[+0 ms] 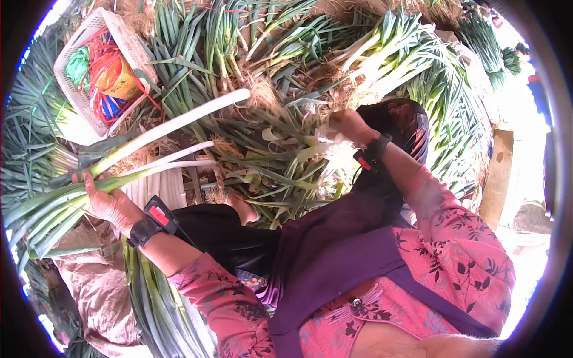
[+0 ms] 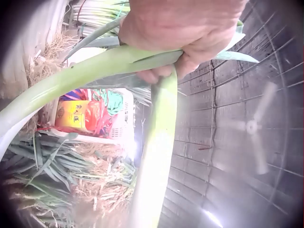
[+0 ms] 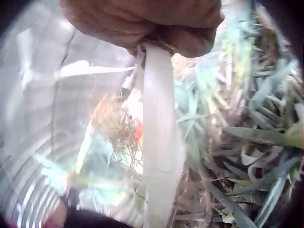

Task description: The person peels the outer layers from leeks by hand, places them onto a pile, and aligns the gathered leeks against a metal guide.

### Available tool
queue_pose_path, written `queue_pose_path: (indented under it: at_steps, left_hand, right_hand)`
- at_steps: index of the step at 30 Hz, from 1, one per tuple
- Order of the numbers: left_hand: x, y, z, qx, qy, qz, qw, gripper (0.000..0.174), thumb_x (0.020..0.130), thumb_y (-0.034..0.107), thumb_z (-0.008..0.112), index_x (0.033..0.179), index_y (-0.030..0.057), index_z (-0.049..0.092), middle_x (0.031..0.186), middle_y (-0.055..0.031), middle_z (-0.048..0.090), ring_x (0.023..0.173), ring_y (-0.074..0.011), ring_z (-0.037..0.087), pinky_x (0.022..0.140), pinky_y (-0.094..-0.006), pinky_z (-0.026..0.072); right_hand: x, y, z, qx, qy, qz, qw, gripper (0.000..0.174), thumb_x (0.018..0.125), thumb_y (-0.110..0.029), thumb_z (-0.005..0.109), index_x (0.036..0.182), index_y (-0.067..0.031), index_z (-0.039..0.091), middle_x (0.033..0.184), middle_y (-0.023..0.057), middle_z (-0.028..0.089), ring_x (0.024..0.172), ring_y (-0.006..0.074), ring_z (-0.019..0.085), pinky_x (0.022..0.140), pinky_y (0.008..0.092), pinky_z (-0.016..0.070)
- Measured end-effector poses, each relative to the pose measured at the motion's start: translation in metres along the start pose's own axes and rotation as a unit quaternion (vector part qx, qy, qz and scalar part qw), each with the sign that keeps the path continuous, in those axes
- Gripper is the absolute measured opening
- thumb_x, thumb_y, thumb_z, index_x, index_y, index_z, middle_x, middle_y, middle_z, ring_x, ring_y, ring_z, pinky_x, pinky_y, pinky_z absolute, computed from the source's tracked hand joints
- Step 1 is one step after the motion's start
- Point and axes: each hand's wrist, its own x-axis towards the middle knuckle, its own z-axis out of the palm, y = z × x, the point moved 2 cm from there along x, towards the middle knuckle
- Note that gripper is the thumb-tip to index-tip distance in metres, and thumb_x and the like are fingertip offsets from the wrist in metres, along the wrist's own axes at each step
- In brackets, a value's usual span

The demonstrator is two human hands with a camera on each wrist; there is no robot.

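The left hand [image 1: 108, 201] grips several long green onions [image 1: 167, 128], and I see its fingers curled round them where white stem turns to green. From that grip the longest stem runs out to the far right, its smooth white end well clear of the fingers; two thinner stems lie just beside it, and the leaves [image 1: 51, 221] spread out on the other side of the hand. On the right wrist feed I find the right hand [image 3: 147, 21] pinching a flat, pale strip [image 3: 159, 128] that hangs straight down from its bent fingers; the head view puts this hand well apart from the left one. Under it, a heap of loose leaves and peelings [image 1: 298, 164] covers the ground. The white crate [image 1: 132, 51] stands beyond the left hand, the long stem passing near its closest corner; I make out green twine [image 1: 77, 65] by its left edge and a yellow packet [image 1: 123, 83] nearer its right edge. Bundled onions with roots [image 1: 382, 59] lie along the far side of the heap.
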Motion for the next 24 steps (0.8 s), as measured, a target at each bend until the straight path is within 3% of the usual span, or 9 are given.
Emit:
queue_pose_path:
  at_steps: [2, 3, 6, 10, 14, 18, 20, 22, 24]
  left_hand:
    - [-0.007, 0.0, 0.008, 0.013, -0.002, 0.026, 1.0, 0.044, 0.082, 0.002, 0.067, 0.124, 0.0059, 0.053, 0.106, -0.0107, 0.058, 0.087, -0.0218, 0.058, 0.073, -0.0345, 0.0491]
    - [-0.011, -0.001, 0.012, 0.0, 0.007, 0.02, 1.0, 0.044, 0.08, 0.0, 0.069, 0.121, 0.0026, 0.054, 0.107, -0.0117, 0.058, 0.088, -0.0222, 0.058, 0.071, -0.0344, 0.0497]
    - [-0.028, 0.003, 0.033, 0.017, 0.003, 0.029, 0.999, 0.047, 0.077, -0.004, 0.068, 0.122, -0.0039, 0.052, 0.11, -0.0148, 0.058, 0.089, -0.025, 0.062, 0.069, -0.0315, 0.0519]
    - [-0.043, -0.009, 0.052, -0.067, -0.097, -0.023, 0.993, 0.061, 0.078, -0.003, 0.069, 0.133, 0.001, 0.041, 0.111, -0.0164, 0.061, 0.076, -0.0176, 0.06, 0.065, -0.0269, 0.0511]
    - [-0.081, -0.003, 0.078, -0.11, -0.12, -0.163, 0.973, 0.052, 0.088, 0.009, 0.066, 0.133, 0.0076, 0.039, 0.112, -0.0133, 0.059, 0.084, -0.0166, 0.06, 0.071, -0.0277, 0.0509]
    - [-0.086, -0.016, 0.077, -0.202, -0.151, -0.185, 0.95, 0.049, 0.089, 0.018, 0.065, 0.131, 0.0078, 0.041, 0.119, -0.015, 0.056, 0.108, -0.0243, 0.06, 0.093, -0.0353, 0.0496]
    - [-0.079, -0.009, 0.076, -0.213, -0.176, -0.159, 0.948, 0.054, 0.086, 0.03, 0.069, 0.129, 0.0057, 0.046, 0.123, -0.0183, 0.055, 0.115, -0.0306, 0.056, 0.105, -0.0455, 0.0396]
    - [-0.055, -0.015, 0.052, -0.256, -0.216, -0.192, 0.923, 0.052, 0.087, 0.036, 0.066, 0.127, 0.0059, 0.051, 0.124, -0.0123, 0.057, 0.114, -0.0292, 0.056, 0.104, -0.0473, 0.0387]
    - [-0.042, -0.018, 0.033, -0.23, -0.13, -0.153, 0.952, 0.053, 0.087, 0.037, 0.065, 0.125, 0.0017, 0.053, 0.127, -0.014, 0.057, 0.116, -0.0278, 0.054, 0.107, -0.0443, 0.0362]
  right_hand:
    - [-0.009, -0.004, 0.018, -0.233, -0.082, -0.107, 0.963, 0.035, 0.082, -0.01, 0.058, 0.116, -0.0032, 0.052, 0.109, 0.0138, 0.056, 0.096, 0.031, 0.061, 0.08, 0.0445, 0.0491]
    - [-0.013, -0.047, 0.007, -0.143, -0.084, -0.086, 0.982, 0.031, 0.083, -0.008, 0.054, 0.114, -0.0047, 0.051, 0.114, 0.0151, 0.051, 0.1, 0.0333, 0.057, 0.079, 0.0476, 0.0474]
    - [0.007, -0.12, 0.007, -0.115, 0.009, -0.222, 0.968, 0.038, 0.085, -0.012, 0.055, 0.121, -0.0034, 0.048, 0.11, 0.0178, 0.053, 0.103, 0.036, 0.055, 0.083, 0.0454, 0.047]
    - [0.034, -0.233, 0.011, 0.054, 0.061, -0.317, 0.945, 0.044, 0.086, -0.023, 0.061, 0.122, -0.0022, 0.049, 0.111, 0.018, 0.057, 0.107, 0.0345, 0.055, 0.089, 0.0443, 0.0471]
    - [0.069, -0.304, 0.036, 0.016, 0.084, -0.367, 0.926, 0.06, 0.08, -0.023, 0.068, 0.127, 0.0021, 0.042, 0.118, 0.0228, 0.051, 0.113, 0.0379, 0.05, 0.097, 0.0471, 0.0403]
    - [0.092, -0.31, 0.047, 0.016, 0.061, -0.369, 0.927, 0.047, 0.079, -0.019, 0.067, 0.115, 0.002, 0.045, 0.1, 0.0197, 0.059, 0.092, 0.0371, 0.061, 0.078, 0.0455, 0.0496]
    - [0.081, -0.304, 0.019, 0.015, 0.029, -0.344, 0.938, 0.042, 0.078, -0.016, 0.067, 0.11, 0.0016, 0.046, 0.091, 0.0176, 0.062, 0.082, 0.0359, 0.065, 0.069, 0.0448, 0.0523]
    - [0.07, -0.291, -0.028, -0.146, 0.147, -0.398, 0.893, 0.027, 0.075, -0.006, 0.061, 0.098, 0.0021, 0.05, 0.07, 0.0145, 0.062, 0.062, 0.0326, 0.066, 0.053, 0.0432, 0.0515]
    - [0.064, -0.261, -0.082, -0.257, 0.171, -0.387, 0.869, 0.025, 0.078, -0.008, 0.059, 0.099, 0.0009, 0.049, 0.073, 0.0129, 0.06, 0.068, 0.0283, 0.066, 0.052, 0.0387, 0.0513]
